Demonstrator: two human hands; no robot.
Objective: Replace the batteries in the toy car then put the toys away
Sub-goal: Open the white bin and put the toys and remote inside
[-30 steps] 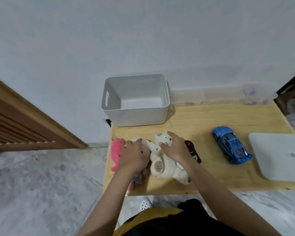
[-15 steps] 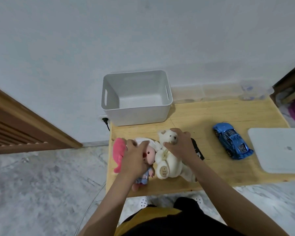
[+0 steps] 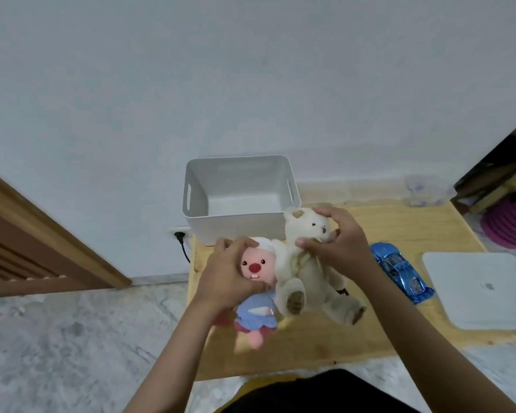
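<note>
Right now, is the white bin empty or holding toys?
Empty: the white bin shows only its bare floor; both plush toys are outside it, held.

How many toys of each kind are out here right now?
Plush toys: 2, the pink doll in the left hand and the cream teddy bear in the right hand.
Toy cars: 1, the blue car on the table.
Total: 3.

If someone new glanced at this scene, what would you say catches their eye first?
Two plush toys lifted above the wooden table: the left hand grips a pink-faced doll, and the right hand grips a cream teddy bear. Behind them an empty white bin waits, and a blue toy car lies to the right.
</note>
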